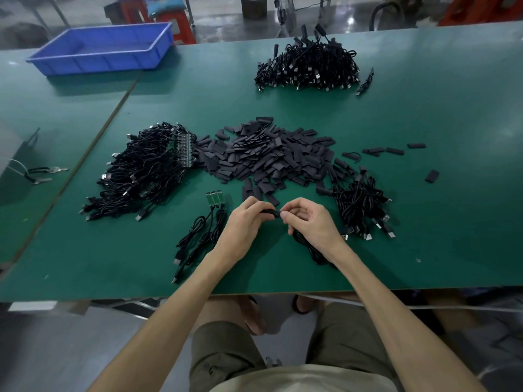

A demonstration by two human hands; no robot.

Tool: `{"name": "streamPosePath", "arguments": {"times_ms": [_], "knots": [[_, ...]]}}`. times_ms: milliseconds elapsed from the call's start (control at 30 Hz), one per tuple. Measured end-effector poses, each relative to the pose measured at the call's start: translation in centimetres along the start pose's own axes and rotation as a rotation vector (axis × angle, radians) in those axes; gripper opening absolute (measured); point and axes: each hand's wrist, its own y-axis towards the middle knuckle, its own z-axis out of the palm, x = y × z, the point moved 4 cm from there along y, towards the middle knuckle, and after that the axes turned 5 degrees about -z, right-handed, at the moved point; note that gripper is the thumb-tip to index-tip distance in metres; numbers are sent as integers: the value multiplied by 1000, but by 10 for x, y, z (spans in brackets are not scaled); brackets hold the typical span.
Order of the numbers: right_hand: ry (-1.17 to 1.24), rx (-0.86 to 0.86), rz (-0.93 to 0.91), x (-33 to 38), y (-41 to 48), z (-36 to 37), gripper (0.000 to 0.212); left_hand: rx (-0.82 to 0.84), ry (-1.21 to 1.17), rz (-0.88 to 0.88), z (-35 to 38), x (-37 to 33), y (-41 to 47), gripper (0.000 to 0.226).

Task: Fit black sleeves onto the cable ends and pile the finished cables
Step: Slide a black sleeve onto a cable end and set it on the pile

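Note:
My left hand (245, 222) and my right hand (310, 222) meet near the table's front edge. Both pinch one black sleeve (270, 213) between their fingertips. The cable (311, 251) runs under my right hand and coils beneath the wrist. Just beyond the hands lies a wide heap of loose black sleeves (266, 154). A bundle of unsleeved cables with green boards (147, 171) sits to the left. Three more such cables (203, 224) lie beside my left hand. Sleeved cables form a small pile (360, 205) on the right and a big pile (308, 66) at the back.
A blue plastic tray (102, 48) stands at the far left corner of the green table (424, 250). Pliers (42, 174) lie near the left edge. A few stray sleeves (394, 150) are scattered to the right. Stools and boxes stand on the floor beyond.

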Motion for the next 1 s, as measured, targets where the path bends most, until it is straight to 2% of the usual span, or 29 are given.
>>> {"name": "streamPosePath", "arguments": {"times_ms": [167,533,600,733,1000], "knots": [[-13,-14,5,-1,-1,-2,5,85,52,45,5,-1,-7,24],[-31,-15,-19,0,0,-2,6,73,121,85,6,-4,-10,30],[-30,-23,-24,0,0,-2,5,68,49,17,5,-2,-7,24],[-8,-58,-19,-2,0,-4,6,31,-297,-210,-3,5,1,17],[10,-85,-4,-4,0,-6,6,30,-512,-234,-4,6,2,17]]}}
